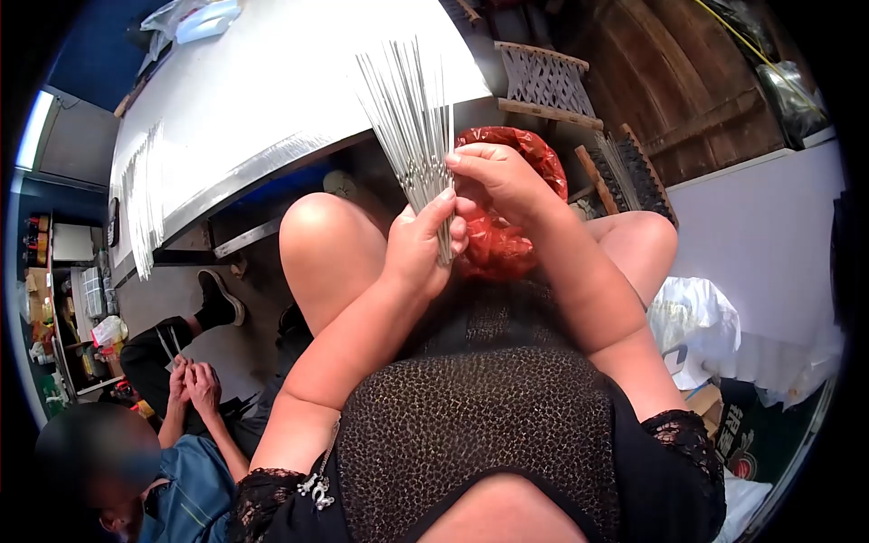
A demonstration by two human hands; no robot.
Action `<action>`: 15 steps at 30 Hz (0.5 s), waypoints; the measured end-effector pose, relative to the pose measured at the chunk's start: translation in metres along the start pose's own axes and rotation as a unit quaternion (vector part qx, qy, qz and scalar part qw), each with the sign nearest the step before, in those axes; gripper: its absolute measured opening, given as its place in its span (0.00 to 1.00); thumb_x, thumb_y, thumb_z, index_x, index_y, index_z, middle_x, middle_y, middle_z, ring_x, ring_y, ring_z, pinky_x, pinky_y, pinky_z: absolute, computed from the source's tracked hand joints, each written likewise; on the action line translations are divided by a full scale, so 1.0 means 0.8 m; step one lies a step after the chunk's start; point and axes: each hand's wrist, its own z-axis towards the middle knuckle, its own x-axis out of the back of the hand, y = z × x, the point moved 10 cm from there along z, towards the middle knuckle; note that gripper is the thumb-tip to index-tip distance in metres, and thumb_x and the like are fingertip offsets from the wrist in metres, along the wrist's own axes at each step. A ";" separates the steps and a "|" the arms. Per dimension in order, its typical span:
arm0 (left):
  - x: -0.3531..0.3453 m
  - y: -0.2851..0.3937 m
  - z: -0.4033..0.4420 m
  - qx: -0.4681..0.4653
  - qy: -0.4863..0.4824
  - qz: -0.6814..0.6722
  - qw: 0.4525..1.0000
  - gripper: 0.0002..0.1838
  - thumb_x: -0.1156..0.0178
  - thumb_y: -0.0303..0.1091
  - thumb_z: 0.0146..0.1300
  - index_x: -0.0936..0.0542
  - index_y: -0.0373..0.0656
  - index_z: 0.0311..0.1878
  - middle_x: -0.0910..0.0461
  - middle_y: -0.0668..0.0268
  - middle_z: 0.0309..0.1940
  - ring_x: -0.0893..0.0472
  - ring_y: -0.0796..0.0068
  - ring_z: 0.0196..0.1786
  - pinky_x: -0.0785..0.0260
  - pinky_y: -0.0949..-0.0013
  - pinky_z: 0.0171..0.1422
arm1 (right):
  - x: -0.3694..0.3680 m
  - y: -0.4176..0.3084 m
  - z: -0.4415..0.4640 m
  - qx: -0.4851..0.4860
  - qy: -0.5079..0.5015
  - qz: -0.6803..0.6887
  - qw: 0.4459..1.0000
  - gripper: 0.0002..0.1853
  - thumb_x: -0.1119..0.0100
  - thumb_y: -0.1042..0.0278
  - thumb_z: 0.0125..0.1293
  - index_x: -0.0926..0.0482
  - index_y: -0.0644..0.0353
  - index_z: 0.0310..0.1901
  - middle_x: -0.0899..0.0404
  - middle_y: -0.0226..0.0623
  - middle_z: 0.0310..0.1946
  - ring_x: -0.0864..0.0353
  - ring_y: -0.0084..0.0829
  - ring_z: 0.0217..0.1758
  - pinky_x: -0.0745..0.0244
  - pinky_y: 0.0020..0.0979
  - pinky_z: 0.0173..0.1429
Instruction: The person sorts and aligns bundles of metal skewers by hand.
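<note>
The left hand [424, 237] is closed around the lower part of a bundle of thin rods [407, 118], which stands tilted in front of the lap between the knees, its free ends spreading like a fan. The thumb lies across the front and the fingers wrap behind; a firm but springy hold suits this, since too loose a grip would let single rods slide down and too tight a one could bend them. The right hand [498, 181] has thumb and forefinger brought together at the bundle's right edge, just above the left thumb; whether they pinch one rod or several, I cannot tell. A fingertip pinch close to the small bumps midway along works best, with the left hand steady so that neighbouring rods are not dragged along or crossed.

Just beyond the wrists sits a red plastic bag [493, 249], near enough that its loose folds could snag low ends, so the bundle is better held clear of it. Farther off, more loose rods [145, 199] lie lengthwise at the left end of the white table [262, 54]. To the left, a co-worker [195, 471] holds a few thin pieces in both hands. Ahead on the right is a wooden-barred frame [543, 112] with crossed strands.
</note>
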 end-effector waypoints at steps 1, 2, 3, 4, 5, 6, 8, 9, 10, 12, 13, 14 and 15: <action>-0.001 0.001 -0.002 0.001 -0.011 -0.005 1.000 0.07 0.47 0.32 0.66 0.28 0.42 0.44 0.24 0.68 0.28 0.31 0.85 0.22 0.40 0.82 0.20 | 0.000 0.000 0.000 -0.004 0.002 -0.002 1.000 0.09 0.43 0.65 0.64 0.23 0.64 0.35 0.22 0.31 0.27 0.23 0.20 0.28 0.27 0.22 0.34; -0.001 0.002 -0.003 0.001 -0.022 -0.010 1.000 0.08 0.47 0.32 0.66 0.28 0.41 0.45 0.24 0.67 0.28 0.30 0.86 0.22 0.41 0.82 0.19 | 0.003 -0.001 -0.001 -0.010 0.017 0.008 1.000 0.10 0.42 0.64 0.64 0.23 0.64 0.35 0.22 0.31 0.27 0.23 0.20 0.29 0.27 0.22 0.34; 0.001 0.003 -0.003 0.001 -0.021 -0.013 1.000 0.08 0.47 0.32 0.66 0.28 0.41 0.45 0.24 0.67 0.28 0.30 0.86 0.22 0.41 0.82 0.19 | 0.006 -0.001 -0.001 -0.014 0.031 0.018 0.999 0.10 0.42 0.64 0.64 0.23 0.64 0.35 0.22 0.32 0.27 0.23 0.20 0.30 0.27 0.22 0.34; 0.004 0.003 -0.003 0.005 -0.020 -0.014 1.000 0.08 0.46 0.32 0.65 0.28 0.40 0.44 0.23 0.66 0.28 0.30 0.84 0.22 0.40 0.81 0.19 | 0.009 0.001 0.001 -0.010 0.056 -0.009 0.998 0.08 0.44 0.64 0.65 0.24 0.60 0.36 0.23 0.30 0.26 0.23 0.17 0.26 0.30 0.17 0.28; 0.007 0.002 -0.004 0.010 -0.017 -0.014 1.000 0.08 0.45 0.31 0.65 0.28 0.39 0.43 0.22 0.64 0.28 0.29 0.83 0.21 0.39 0.80 0.19 | 0.008 0.000 0.001 -0.013 0.057 -0.010 0.998 0.08 0.44 0.64 0.65 0.24 0.60 0.36 0.23 0.30 0.26 0.23 0.17 0.26 0.30 0.17 0.28; 0.009 0.002 -0.006 0.013 -0.013 -0.017 1.000 0.08 0.45 0.31 0.65 0.28 0.39 0.43 0.22 0.64 0.28 0.29 0.83 0.21 0.39 0.80 0.19 | 0.000 -0.002 0.000 -0.012 0.036 -0.036 0.999 0.08 0.44 0.64 0.65 0.24 0.60 0.36 0.23 0.30 0.26 0.23 0.17 0.26 0.30 0.17 0.28; 0.017 0.008 -0.005 0.003 0.023 -0.003 1.000 0.08 0.46 0.31 0.65 0.28 0.39 0.44 0.22 0.64 0.28 0.29 0.83 0.20 0.39 0.80 0.19 | -0.003 -0.001 0.005 -0.012 0.002 -0.054 0.998 0.09 0.44 0.64 0.65 0.23 0.62 0.38 0.22 0.31 0.25 0.23 0.18 0.27 0.30 0.18 0.29; 0.018 0.008 -0.006 0.003 0.023 -0.003 1.000 0.08 0.46 0.31 0.65 0.28 0.39 0.44 0.22 0.64 0.28 0.29 0.83 0.20 0.39 0.80 0.19 | -0.002 0.001 0.006 -0.012 0.001 -0.054 0.998 0.09 0.44 0.64 0.65 0.23 0.62 0.38 0.22 0.31 0.25 0.23 0.18 0.27 0.30 0.18 0.29; 0.016 0.011 -0.006 -0.002 0.017 -0.013 1.000 0.08 0.46 0.32 0.65 0.28 0.40 0.44 0.22 0.64 0.28 0.29 0.84 0.20 0.39 0.81 0.19 | -0.001 0.000 0.008 -0.006 0.007 -0.049 0.999 0.10 0.45 0.64 0.65 0.23 0.63 0.40 0.21 0.33 0.27 0.22 0.19 0.27 0.29 0.18 0.29; 0.013 0.013 -0.007 -0.005 0.011 -0.024 1.000 0.08 0.46 0.32 0.65 0.28 0.40 0.45 0.22 0.65 0.28 0.29 0.84 0.20 0.39 0.81 0.18 | 0.000 0.001 0.011 -0.003 0.013 -0.036 0.999 0.13 0.45 0.65 0.66 0.23 0.67 0.45 0.20 0.36 0.29 0.21 0.21 0.28 0.27 0.19 0.31; 0.012 0.014 -0.008 -0.012 0.014 -0.015 1.000 0.09 0.46 0.32 0.65 0.27 0.41 0.45 0.22 0.66 0.28 0.29 0.85 0.20 0.39 0.82 0.18 | 0.000 0.000 0.010 -0.003 0.014 -0.035 0.999 0.13 0.45 0.65 0.66 0.23 0.67 0.45 0.20 0.36 0.29 0.21 0.21 0.28 0.27 0.19 0.31; 0.012 0.016 -0.009 -0.019 0.017 -0.006 1.000 0.09 0.46 0.33 0.65 0.27 0.42 0.46 0.22 0.67 0.29 0.29 0.86 0.20 0.40 0.84 0.18 | 0.001 -0.002 0.010 0.001 0.017 -0.041 0.999 0.13 0.45 0.65 0.65 0.23 0.66 0.43 0.20 0.36 0.29 0.21 0.21 0.27 0.27 0.19 0.31; 0.013 0.015 -0.010 -0.018 0.018 -0.006 1.000 0.09 0.46 0.33 0.65 0.27 0.42 0.46 0.22 0.67 0.29 0.29 0.86 0.20 0.40 0.84 0.18 | 0.000 -0.005 0.008 0.004 0.021 -0.046 0.999 0.12 0.45 0.65 0.65 0.23 0.66 0.42 0.20 0.37 0.28 0.21 0.21 0.27 0.26 0.20 0.31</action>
